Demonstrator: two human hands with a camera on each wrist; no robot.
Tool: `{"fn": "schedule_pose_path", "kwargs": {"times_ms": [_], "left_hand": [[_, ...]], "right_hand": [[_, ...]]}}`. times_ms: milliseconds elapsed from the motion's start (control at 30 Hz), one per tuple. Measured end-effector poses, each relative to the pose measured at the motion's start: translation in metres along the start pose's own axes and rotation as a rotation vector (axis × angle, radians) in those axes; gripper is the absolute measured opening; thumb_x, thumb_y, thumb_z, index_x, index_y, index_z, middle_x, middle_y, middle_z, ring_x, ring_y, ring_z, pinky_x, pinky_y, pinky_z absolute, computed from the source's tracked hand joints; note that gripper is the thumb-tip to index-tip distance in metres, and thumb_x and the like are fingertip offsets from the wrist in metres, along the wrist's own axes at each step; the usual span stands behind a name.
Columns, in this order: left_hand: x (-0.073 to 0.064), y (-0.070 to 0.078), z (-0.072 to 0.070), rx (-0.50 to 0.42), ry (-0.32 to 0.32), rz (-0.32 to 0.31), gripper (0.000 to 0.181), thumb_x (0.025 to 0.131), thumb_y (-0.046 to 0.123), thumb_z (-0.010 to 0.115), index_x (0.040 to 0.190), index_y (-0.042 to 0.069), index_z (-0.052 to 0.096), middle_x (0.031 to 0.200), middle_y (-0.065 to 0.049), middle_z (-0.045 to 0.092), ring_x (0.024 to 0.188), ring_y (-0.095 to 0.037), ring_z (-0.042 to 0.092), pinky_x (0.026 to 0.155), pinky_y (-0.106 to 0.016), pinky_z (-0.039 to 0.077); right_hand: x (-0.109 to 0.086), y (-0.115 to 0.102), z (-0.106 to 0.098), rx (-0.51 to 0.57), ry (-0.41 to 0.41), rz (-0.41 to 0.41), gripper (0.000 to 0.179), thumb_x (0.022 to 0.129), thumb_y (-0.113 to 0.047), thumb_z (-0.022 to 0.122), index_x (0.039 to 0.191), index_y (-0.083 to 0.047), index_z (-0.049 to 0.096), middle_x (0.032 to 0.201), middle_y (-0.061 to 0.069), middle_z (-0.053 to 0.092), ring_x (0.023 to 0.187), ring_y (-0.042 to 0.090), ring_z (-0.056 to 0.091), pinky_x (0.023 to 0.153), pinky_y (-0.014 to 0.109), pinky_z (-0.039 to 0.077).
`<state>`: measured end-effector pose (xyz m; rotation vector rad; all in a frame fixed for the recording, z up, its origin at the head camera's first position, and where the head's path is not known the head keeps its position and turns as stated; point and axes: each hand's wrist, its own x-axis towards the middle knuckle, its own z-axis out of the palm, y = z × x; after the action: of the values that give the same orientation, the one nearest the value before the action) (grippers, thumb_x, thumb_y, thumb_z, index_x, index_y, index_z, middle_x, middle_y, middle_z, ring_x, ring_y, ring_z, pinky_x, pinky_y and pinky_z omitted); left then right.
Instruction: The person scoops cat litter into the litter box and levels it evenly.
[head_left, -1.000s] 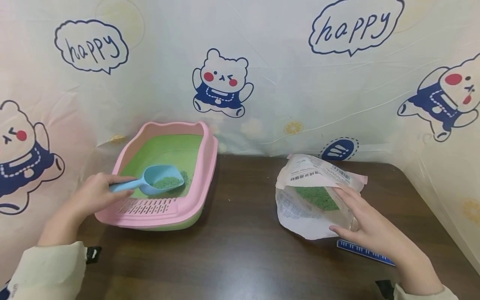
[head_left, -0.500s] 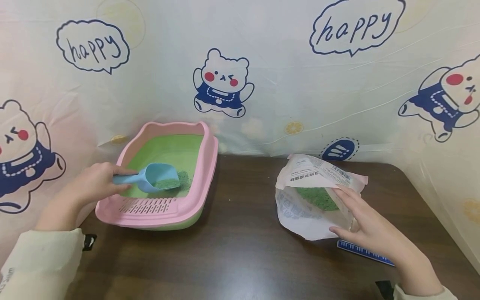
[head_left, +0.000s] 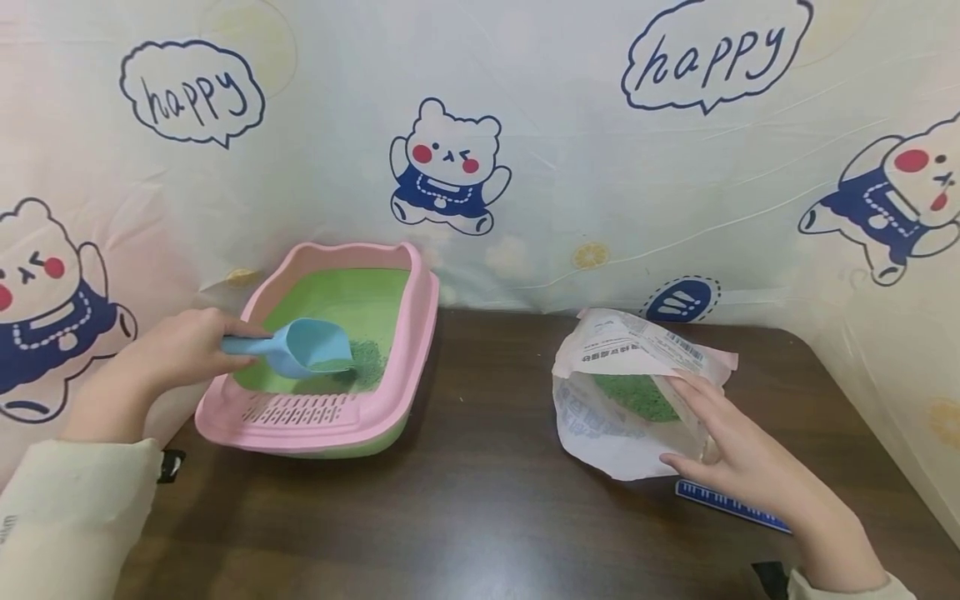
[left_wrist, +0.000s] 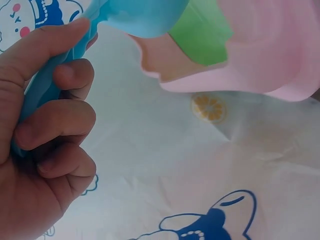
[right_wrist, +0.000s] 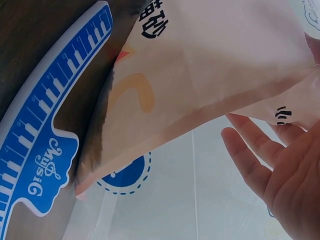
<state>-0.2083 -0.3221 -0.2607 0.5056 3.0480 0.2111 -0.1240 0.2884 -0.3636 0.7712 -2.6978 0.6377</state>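
My left hand (head_left: pixel 187 346) grips the handle of a light blue scoop (head_left: pixel 318 337), fingers curled round it in the left wrist view. The scoop is over a litter box with a pink rim (head_left: pixel 423 333) and green inside, its mouth tilted toward the right. Some green granules remain in the scoop; a patch of green litter (head_left: pixel 369 362) lies on the box floor beside its lip. At the right, my right hand (head_left: pixel 746 458) touches the side of an open paper bag (head_left: pixel 600 454) with fairly straight fingers, thumb spread. Green litter (head_left: pixel 637 396) shows inside the bag.
A blue ruler (head_left: pixel 731 505) with piano keys and "Music" lettering lies on the dark wooden table (head_left: pixel 480 467), partly under the right arm. Behind the table hangs a pale curtain (head_left: pixel 555 192) with bear prints. The pink box has a slotted front ledge (head_left: pixel 296 412).
My left hand has moved slightly up and left with the scoop, which has tipped. Granules have slid from it, and the patch in the box has grown. The right hand holds its place.
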Motion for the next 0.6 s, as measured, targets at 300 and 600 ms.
{"fn": "schedule_pose_path", "kwargs": {"times_ms": [300, 600], "left_hand": [[-0.002, 0.003, -0.009, -0.015, -0.045, -0.057, 0.034, 0.084, 0.015, 0.075, 0.113, -0.002, 0.073, 0.079, 0.001, 0.069, 0.068, -0.016, 0.051, 0.059, -0.028, 0.041], [-0.013, -0.002, -0.008, -0.048, 0.027, -0.050, 0.039, 0.084, 0.020, 0.079, 0.118, 0.001, 0.072, 0.093, -0.007, 0.075, 0.075, -0.018, 0.057, 0.067, -0.034, 0.048]], "right_hand": [[-0.002, 0.001, 0.002, 0.002, 0.002, 0.002, 0.091, 0.074, -0.025, 0.087, 0.148, -0.005, 0.040, 0.150, 0.019, 0.041, 0.126, 0.037, 0.045, 0.103, -0.003, 0.008], [-0.001, 0.003, 0.002, -0.002, 0.010, -0.013, 0.091, 0.072, -0.023, 0.088, 0.148, -0.005, 0.041, 0.149, 0.020, 0.041, 0.127, 0.036, 0.044, 0.104, -0.003, 0.008]]}}
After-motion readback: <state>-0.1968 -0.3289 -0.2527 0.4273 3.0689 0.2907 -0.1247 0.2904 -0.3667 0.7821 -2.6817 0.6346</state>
